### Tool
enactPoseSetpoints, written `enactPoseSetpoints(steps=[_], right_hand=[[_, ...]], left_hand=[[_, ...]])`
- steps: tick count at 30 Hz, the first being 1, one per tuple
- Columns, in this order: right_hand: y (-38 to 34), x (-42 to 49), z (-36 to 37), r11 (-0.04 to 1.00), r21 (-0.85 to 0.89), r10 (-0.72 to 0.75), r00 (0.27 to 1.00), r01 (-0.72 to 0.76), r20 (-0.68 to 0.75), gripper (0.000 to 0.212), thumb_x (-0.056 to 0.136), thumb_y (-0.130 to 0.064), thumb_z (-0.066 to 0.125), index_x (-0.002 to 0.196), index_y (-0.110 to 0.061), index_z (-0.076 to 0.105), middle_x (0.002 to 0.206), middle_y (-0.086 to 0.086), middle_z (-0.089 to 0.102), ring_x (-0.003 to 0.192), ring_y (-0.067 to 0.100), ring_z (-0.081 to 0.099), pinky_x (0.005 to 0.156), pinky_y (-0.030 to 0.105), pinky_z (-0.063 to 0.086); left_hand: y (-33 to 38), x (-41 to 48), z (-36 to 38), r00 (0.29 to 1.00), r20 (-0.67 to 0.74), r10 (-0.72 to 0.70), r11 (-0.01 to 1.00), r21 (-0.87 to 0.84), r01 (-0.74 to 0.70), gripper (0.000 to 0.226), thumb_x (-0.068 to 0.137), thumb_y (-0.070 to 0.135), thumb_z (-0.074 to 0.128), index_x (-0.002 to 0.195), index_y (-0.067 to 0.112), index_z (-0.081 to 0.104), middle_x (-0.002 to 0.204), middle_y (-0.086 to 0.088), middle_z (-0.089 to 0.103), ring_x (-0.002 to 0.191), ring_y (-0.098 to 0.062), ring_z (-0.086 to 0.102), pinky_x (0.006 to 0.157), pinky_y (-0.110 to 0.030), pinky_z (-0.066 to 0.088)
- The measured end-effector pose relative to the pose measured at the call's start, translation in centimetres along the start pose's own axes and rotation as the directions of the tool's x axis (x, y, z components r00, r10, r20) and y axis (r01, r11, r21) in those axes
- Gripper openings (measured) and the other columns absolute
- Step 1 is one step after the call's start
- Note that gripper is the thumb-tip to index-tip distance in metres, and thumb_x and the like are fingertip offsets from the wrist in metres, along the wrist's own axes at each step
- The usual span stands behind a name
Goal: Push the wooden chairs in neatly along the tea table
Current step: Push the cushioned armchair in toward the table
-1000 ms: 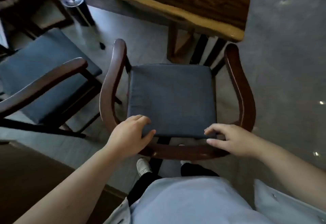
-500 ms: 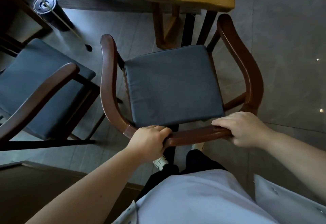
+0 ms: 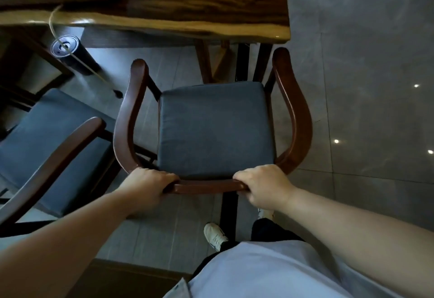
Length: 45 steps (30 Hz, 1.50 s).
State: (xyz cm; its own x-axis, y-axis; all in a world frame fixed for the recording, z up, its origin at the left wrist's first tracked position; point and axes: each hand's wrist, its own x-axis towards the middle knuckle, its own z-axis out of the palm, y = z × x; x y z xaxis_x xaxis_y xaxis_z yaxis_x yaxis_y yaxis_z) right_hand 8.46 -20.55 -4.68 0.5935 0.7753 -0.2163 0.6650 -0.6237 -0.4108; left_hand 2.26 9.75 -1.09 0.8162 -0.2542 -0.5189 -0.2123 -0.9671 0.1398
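— Hands first: left hand [image 3: 148,186] and right hand [image 3: 264,186], what state?

— Both closed around the curved back rail of the wooden chair [image 3: 206,186], one at each end of its straight stretch, knuckles up, fingers wrapped over the top edge. Bare forearms run in from the bottom corners.

— Largest things?

— Grey tiled floor [image 3: 364,62], with bright light spots at right. Then the counter [image 3: 187,11]: dark-grained slab, pale live edge facing the person, filling the top of the view.

— Chair against the counter?

— Squarely facing it, near its right end. Armrest tips stop just short of the slab's edge; the right tip sits almost under it. Front of the blue seat cushion [image 3: 215,128] lies close to the counter's wooden leg [image 3: 204,62]. Seat not yet under the top.

— Second chair?

— At left [image 3: 54,147], same dark wood and blue cushion, angled away from the counter, well out from it. Its armrest nearly meets the held chair's left arm; touching or not, cannot tell.

— Smaller items?

— Black cylinder with silver top [image 3: 64,47] on the floor under the counter's left part, a pale cord [image 3: 52,21] looping down into it. One white shoe [image 3: 215,235] below the back rail.
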Motion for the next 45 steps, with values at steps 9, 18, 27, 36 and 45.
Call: enactPoseSetpoints(steps=[9,18,27,36,45], right_hand=[[-3.8,5.1,0.3,0.999,0.013,0.041,0.999,-0.041,-0.033,0.025,0.09,-0.039,0.062,0.108,-0.022,0.061,0.099,0.0,0.069,0.091,0.028,0.066,0.067,0.038,0.048],[0.5,3.1,-1.7,0.982,0.14,0.103,0.983,-0.125,0.154,0.035,0.082,-0.037,0.064,0.116,-0.031,0.059,0.11,-0.007,0.067,0.102,0.019,0.062,0.08,0.038,0.051],[10.7,4.9,-2.0,0.891,-0.42,0.047,0.889,0.169,0.456,0.023,0.079,-0.036,0.062,0.098,-0.023,0.062,0.1,0.0,0.065,0.1,0.024,0.059,0.089,0.038,0.039],[12.8,6.6,-3.4,0.845,-0.404,-0.076,0.826,0.35,0.558,0.032,0.073,-0.052,0.059,0.093,-0.027,0.063,0.093,-0.003,0.067,0.099,0.024,0.058,0.074,0.038,0.043],[12.7,7.1,-5.4,0.826,-0.395,-0.092,0.787,0.403,0.61,0.024,0.079,-0.049,0.06,0.084,-0.026,0.054,0.076,-0.006,0.051,0.089,0.023,0.058,0.06,0.034,0.037]], left_hand=[[-6.2,0.8,-1.6,0.994,-0.059,-0.095,0.995,0.007,0.096,0.028,0.086,0.03,0.061,0.11,0.044,0.064,0.101,0.015,0.07,0.091,-0.012,0.063,0.078,-0.033,0.052],[-3.5,0.9,-1.1,0.988,-0.15,-0.035,0.999,0.002,0.036,0.025,0.072,0.022,0.062,0.096,0.029,0.062,0.092,0.007,0.067,0.088,-0.021,0.063,0.069,-0.037,0.052],[9.7,5.6,-0.9,0.987,-0.138,-0.078,0.997,0.002,0.079,0.025,0.079,0.031,0.054,0.103,0.027,0.058,0.097,0.005,0.064,0.093,-0.023,0.061,0.071,-0.035,0.047],[11.6,6.8,-2.2,0.979,-0.019,-0.202,0.974,0.101,0.203,0.027,0.08,0.03,0.051,0.107,0.029,0.058,0.094,0.004,0.068,0.089,-0.02,0.064,0.064,-0.03,0.04],[11.5,7.4,-3.6,0.973,-0.028,-0.228,0.97,0.081,0.229,0.024,0.079,0.031,0.051,0.101,0.031,0.059,0.093,0.005,0.067,0.092,-0.021,0.064,0.066,-0.03,0.039]])
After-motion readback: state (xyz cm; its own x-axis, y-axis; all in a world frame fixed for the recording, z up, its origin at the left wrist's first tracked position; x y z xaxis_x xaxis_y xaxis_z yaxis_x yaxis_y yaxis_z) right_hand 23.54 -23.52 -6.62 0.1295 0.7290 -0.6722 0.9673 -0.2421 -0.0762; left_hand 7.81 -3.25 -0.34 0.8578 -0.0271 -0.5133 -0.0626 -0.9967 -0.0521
